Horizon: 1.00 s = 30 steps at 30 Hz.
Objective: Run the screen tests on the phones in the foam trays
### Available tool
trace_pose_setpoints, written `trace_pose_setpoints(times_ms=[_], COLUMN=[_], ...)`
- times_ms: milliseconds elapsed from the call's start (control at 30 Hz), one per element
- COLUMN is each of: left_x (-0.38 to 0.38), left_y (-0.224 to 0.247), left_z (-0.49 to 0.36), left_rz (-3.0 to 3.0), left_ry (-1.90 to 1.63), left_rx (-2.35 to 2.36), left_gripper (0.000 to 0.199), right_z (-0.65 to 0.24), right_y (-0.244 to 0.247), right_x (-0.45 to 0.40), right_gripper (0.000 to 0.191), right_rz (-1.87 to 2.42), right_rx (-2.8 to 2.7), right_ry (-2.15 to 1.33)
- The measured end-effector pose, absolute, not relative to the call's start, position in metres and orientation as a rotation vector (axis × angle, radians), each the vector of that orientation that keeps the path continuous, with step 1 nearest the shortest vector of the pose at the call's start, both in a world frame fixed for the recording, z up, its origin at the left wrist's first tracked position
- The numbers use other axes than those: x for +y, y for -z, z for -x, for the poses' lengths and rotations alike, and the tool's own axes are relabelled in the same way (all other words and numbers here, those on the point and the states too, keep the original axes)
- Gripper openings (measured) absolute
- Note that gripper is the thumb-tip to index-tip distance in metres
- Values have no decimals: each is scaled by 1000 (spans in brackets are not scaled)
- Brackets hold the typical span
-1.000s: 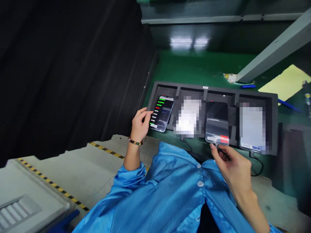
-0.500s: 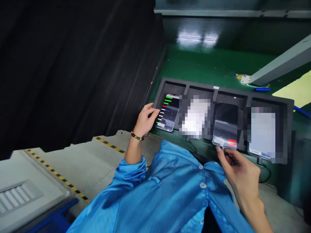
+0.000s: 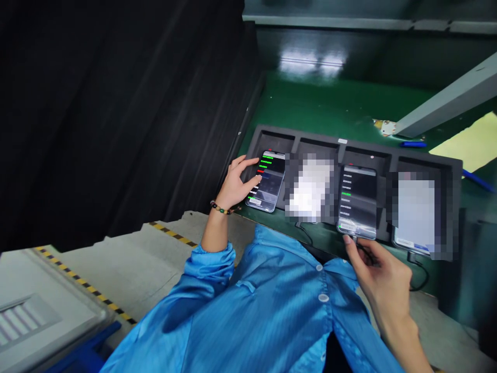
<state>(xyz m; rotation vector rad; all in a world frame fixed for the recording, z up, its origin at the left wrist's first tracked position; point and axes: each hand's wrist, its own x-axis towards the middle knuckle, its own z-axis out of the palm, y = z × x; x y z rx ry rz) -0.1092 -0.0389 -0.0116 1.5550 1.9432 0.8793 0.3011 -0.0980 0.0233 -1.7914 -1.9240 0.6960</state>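
Spread wider: left hand [image 3: 233, 187], empty, thumb over leftmost phone [image 3: 272, 181] | right hand [image 3: 385, 274]: pinched on cable plug [image 3: 354, 240]

A black curtain [image 3: 128, 114] hangs along the left edge of the desk [image 3: 310, 101]; farther right, a grey post [image 3: 446, 101] stands near a blue stick [image 3: 413, 144] and a yellow sheet [image 3: 468, 145]; striped tape [image 3: 89, 288] lines the floor [image 3: 143, 259].

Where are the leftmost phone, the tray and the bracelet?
Leftmost phone [image 3: 272, 183]: head view, middle of its screen.
Tray [image 3: 319, 138]: head view, on its far rim.
Bracelet [image 3: 221, 210]: head view, on its beads.
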Motion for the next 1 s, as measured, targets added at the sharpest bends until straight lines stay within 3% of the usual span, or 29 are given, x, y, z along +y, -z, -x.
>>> trace_pose_setpoints(times_ms=[233, 433, 700, 933, 1000], left_x=[-18, -28, -15, -33, -32], left_y=[16, 10, 16, 12, 15], left_z=[104, 113, 105, 122, 120], left_rz=[-1505, -1504, -1424, -1502, -1496], left_ry=[-874, -812, -936, -804, -846], left_rx=[2046, 1920, 2046, 1848, 1891], left_gripper=[37, 58, 32, 60, 53], right_z=[-303, -303, -302, -302, -302], right_y=[-21, -20, -19, -20, -21], right_x=[-99, -98, -97, -97, -97], right_gripper=[48, 49, 52, 53, 54], right_rz=[1807, 1799, 1799, 1803, 1810], right_rx=[-1910, -1907, -1910, -1923, -1922], right_ry=[-730, -709, -691, -698, -694])
